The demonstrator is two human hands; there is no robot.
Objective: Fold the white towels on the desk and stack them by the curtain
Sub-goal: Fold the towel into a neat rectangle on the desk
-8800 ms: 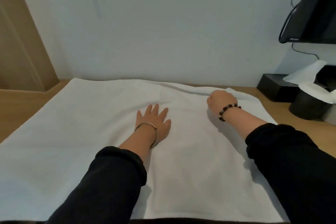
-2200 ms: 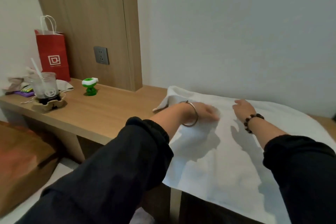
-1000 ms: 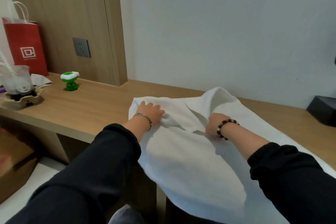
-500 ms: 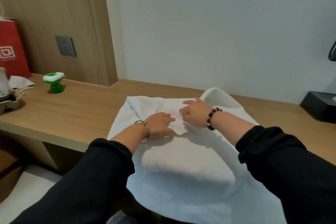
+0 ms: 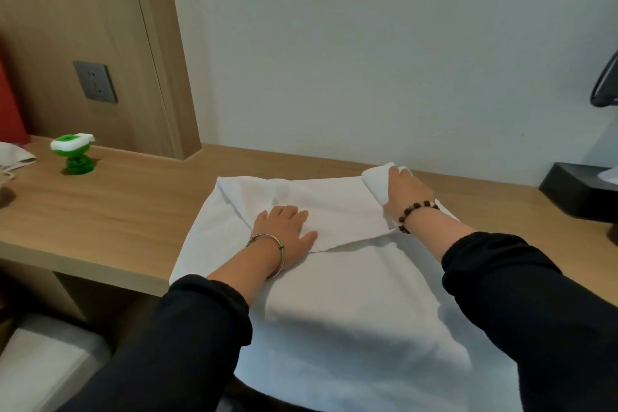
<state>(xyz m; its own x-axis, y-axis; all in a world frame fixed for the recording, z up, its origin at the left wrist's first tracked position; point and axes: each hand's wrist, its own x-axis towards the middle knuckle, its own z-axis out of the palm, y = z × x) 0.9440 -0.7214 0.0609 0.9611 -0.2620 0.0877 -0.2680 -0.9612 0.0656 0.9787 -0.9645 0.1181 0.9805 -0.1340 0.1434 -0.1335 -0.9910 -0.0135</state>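
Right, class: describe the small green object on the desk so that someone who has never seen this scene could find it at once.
Start at the wooden wall panel on the left and drop past its grey socket to the desk. There, well left of the white towel, stands the green object. It is the only bright green thing there, and it has a white top.

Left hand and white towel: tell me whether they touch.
Touching. The head view shows the left hand lying flat on the folded flap of the white towel, fingers straight.
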